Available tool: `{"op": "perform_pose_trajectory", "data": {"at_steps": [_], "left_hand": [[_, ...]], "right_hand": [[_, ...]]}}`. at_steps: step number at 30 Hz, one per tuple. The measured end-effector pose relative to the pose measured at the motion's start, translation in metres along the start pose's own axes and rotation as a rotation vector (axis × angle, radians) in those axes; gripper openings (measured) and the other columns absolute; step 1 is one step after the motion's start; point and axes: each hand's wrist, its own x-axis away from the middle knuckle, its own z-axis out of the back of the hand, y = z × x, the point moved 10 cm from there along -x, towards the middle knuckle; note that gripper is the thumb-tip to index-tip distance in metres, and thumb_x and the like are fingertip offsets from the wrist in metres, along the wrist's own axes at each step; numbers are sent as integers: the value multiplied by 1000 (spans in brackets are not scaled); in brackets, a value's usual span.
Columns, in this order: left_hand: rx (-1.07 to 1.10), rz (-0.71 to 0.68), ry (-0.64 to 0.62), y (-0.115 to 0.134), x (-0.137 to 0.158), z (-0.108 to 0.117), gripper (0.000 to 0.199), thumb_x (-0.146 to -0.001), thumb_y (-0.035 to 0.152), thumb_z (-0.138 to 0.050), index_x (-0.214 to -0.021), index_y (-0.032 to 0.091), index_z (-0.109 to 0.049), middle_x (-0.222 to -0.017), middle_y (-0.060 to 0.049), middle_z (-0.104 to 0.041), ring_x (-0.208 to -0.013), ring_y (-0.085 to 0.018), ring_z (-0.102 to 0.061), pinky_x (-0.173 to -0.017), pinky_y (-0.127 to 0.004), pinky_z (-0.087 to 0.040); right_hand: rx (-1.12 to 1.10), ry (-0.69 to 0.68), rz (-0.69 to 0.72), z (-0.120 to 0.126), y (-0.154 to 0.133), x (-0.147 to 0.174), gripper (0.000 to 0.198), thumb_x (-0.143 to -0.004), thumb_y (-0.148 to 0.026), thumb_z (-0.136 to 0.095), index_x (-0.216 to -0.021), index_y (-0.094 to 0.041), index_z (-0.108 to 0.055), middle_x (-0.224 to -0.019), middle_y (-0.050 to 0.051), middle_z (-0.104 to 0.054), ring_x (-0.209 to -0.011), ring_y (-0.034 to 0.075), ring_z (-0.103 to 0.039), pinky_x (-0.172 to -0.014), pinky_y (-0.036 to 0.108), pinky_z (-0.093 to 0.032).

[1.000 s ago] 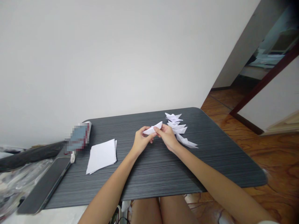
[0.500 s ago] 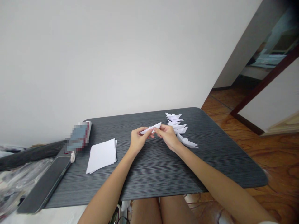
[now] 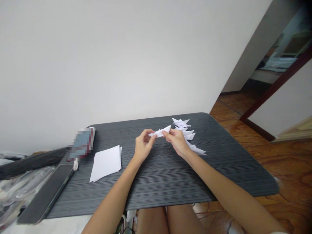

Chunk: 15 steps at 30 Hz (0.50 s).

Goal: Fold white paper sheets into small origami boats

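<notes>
A small white paper boat [image 3: 159, 133] is held above the middle of the dark table [image 3: 168, 182]. My left hand [image 3: 144, 143] pinches its left end between thumb and fingers. At its right side, my right hand [image 3: 177, 139] grips it with the thumb in front. Pointed ends and a small raised fold in the centre show on the boat. Just beyond my right hand lies a row of several folded paper boats [image 3: 189, 135], partly covered by that hand.
A stack of white paper sheets [image 3: 106, 164] lies on the table's left part. Farther left are a blurred-out box-like item [image 3: 81, 143] and a dark phone [image 3: 46, 195] at the table's edge. A white wall [image 3: 122, 65] rises behind the table.
Both hands have shifted their grip on the paper boat, and more of its front now shows. The boat has moved slightly to the right.
</notes>
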Motion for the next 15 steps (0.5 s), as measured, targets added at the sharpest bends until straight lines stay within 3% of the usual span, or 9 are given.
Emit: {"op": "perform_pose_trajectory", "data": {"at_steps": [4, 8, 15], "left_hand": [[-191, -142, -14, 17, 0, 0, 12, -75, 25, -52, -82, 15, -54, -93, -7, -54, -86, -16, -54, -67, -26, -49], [-356, -274, 12, 32, 0, 1, 6, -75, 21, -53, -75, 15, -55, -86, -5, -50, -83, -15, -51, -69, -27, -46], [-522, -446, 22, 40, 8, -5, 14, -77, 18, -50, -89, 18, -59, -90, -6, -51, -84, -15, -50, -76, -31, -43]], "right_hand": [[34, 10, 1, 1, 1, 0, 22, -60, -32, -64, -61, -12, -58, -52, -2, -50, -42, 4, -30, -41, 21, -17], [89, 10, 4, 2, 2, 0, 23, -61, -33, -64, -62, -11, -58, -50, -2, -48, -42, 4, -32, -41, 21, -19], [218, -2, 36, 1, -1, 0, 22, -62, -34, -61, -60, -12, -58, -47, -2, -49, -42, 6, -36, -41, 21, -24]]}}
